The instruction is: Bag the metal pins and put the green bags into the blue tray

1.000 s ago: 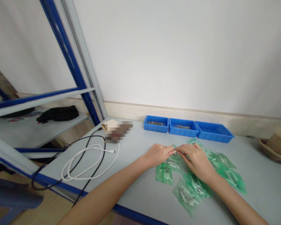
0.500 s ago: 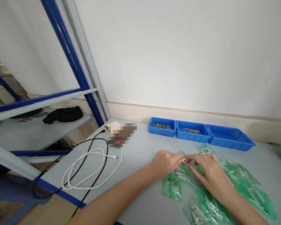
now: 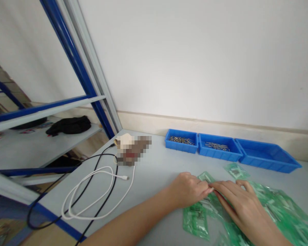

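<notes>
My left hand [image 3: 192, 189] is closed, its thumb and fingertips pinched at a small green plastic bag [image 3: 206, 176]. My right hand [image 3: 242, 203] meets it there, thumb and index finger closed on the same bag, fingertips of both hands almost touching. The fingers hide the pinched part; pale slim pieces show through the plastic below. Another green bag with small parts [image 3: 195, 220] lies flat under my left wrist. More filled green bags [image 3: 284, 208] overlap beside and beneath my right forearm.
Along the wall stand three blue bins: the left bin [image 3: 181, 147] and middle bin [image 3: 219, 155] hold metal screws or pins, while no parts show in the right bin [image 3: 269, 165]. A coiled white cable [image 3: 79, 217] and a black cable [image 3: 106, 198] lie left. A blurred-out object [image 3: 133, 152] sits behind them.
Both hands have shifted slightly right and lower in the view, still meeting at the bag. The bins and bags also appear farther right as the camera moved. My right fingers lie closer together.
</notes>
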Motion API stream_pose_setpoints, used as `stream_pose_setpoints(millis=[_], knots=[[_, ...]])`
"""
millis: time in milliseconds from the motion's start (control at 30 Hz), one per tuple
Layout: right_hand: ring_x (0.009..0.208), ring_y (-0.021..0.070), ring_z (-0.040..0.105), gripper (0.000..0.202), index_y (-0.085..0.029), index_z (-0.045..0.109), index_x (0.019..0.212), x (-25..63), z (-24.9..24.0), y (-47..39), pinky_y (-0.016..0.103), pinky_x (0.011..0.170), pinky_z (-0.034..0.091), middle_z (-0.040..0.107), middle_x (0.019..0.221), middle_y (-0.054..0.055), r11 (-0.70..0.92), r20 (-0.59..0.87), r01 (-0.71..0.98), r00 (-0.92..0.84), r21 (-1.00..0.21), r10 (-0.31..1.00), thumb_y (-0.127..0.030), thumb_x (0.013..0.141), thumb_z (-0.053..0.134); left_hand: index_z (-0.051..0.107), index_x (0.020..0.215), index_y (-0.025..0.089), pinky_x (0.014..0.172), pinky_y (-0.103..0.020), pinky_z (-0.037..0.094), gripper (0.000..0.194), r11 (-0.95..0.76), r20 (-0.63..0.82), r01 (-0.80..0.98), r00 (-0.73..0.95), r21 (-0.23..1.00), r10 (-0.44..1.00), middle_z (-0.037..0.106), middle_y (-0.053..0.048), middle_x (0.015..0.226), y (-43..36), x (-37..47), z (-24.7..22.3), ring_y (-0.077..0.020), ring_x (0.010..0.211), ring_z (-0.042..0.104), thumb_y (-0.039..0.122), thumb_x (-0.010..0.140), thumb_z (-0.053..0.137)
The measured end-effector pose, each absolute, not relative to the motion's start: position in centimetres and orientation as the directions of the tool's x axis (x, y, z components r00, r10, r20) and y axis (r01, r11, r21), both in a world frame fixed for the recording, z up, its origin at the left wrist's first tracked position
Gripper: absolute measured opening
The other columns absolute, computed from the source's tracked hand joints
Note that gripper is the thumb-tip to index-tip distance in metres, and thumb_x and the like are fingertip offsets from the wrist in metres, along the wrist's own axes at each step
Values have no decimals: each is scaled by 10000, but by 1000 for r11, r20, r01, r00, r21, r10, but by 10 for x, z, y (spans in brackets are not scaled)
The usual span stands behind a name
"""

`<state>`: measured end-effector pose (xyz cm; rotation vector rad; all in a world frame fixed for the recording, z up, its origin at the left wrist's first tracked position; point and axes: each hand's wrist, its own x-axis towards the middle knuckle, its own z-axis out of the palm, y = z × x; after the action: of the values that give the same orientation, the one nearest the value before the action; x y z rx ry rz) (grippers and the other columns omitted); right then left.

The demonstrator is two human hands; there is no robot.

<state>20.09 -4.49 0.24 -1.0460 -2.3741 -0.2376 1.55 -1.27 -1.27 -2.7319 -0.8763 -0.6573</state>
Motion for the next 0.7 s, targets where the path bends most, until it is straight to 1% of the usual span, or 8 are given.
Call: stream_pose_setpoints(millis=[100, 233, 333, 467, 633, 700], knots=[[731, 137, 614, 292, -230, 564, 1043, 202, 0, -44, 292, 739, 383, 663, 877, 35, 717, 541, 692, -572, -85, 616, -252, 929, 296, 509, 635, 167, 512, -223, 402, 335, -817, 494, 575, 723, -44, 482, 567, 5, 509, -13, 16, -15, -125, 517, 580, 303, 905, 364], [706, 131, 623, 295, -232, 567, 1046, 205, -1, -43, 279, 714, 404, 671, 861, 29, 726, 572, 682, -560, -94, 600, -236, 924, 299, 507, 703, 162, 517, -227, 405, 310, -817, 482, 575, 728, -41, 488, 581, 3, 549, -13, 16, -14, -126, 537, 592, 324, 913, 347], [723, 139, 627, 286, -236, 569, 1027, 207, 2, -44, 286, 721, 398, 675, 882, 31, 712, 577, 696, -544, -95, 609, -242, 919, 304, 488, 752, 158, 504, -234, 400, 324, -814, 466, 577, 740, -70, 485, 588, -3, 570, -12, 15, -14, -133, 545, 601, 382, 921, 326], [686, 134, 620, 267, -241, 567, 1014, 206, 6, -45, 290, 713, 373, 676, 842, 16, 729, 590, 680, -557, -81, 585, -245, 917, 318, 465, 748, 168, 480, -245, 378, 334, -811, 497, 575, 736, -102, 460, 568, 10, 538, -12, 14, -14, -135, 518, 592, 352, 942, 265], [654, 129, 606, 291, -244, 575, 1010, 202, 7, -46, 296, 713, 357, 674, 823, 20, 727, 569, 681, -562, -94, 600, -237, 920, 298, 489, 834, 170, 494, -233, 375, 301, -818, 506, 570, 730, -77, 460, 586, 13, 574, -14, 13, -9, -121, 538, 590, 351, 941, 274], [669, 131, 608, 282, -241, 574, 1004, 202, 6, -46, 299, 723, 352, 672, 831, 21, 719, 567, 690, -561, -82, 603, -248, 920, 305, 493, 789, 173, 491, -225, 368, 296, -821, 518, 566, 724, -70, 455, 576, 19, 555, -15, 13, -8, -113, 526, 577, 335, 937, 294]])
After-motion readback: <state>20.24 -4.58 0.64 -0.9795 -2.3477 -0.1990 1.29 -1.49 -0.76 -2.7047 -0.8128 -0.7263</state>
